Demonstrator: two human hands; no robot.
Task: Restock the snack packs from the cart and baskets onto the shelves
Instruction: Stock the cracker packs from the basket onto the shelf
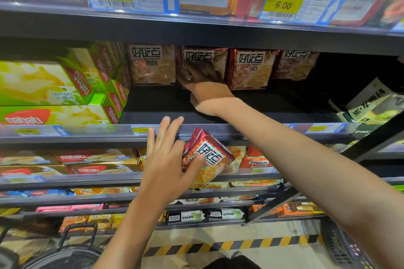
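Note:
My left hand [168,157] holds a red and orange snack pack [209,159] in front of the shelf edge, thumb across its face and the other fingers stretched up past the rail. My right hand [203,85] reaches deep into the middle shelf [218,113], its fingers on a standing snack pack [201,59] of the same kind. That pack is second in a row of several alike packs at the shelf's back, with one more [153,63] on its left and another [249,67] on its right.
Green lemon wafer boxes [54,89] fill the left of the middle shelf. Boxes [373,102] lie at its right end. Lower shelves hold more snacks. A black basket [343,247] stands on the floor at the right and a dark handle [78,233] at the lower left.

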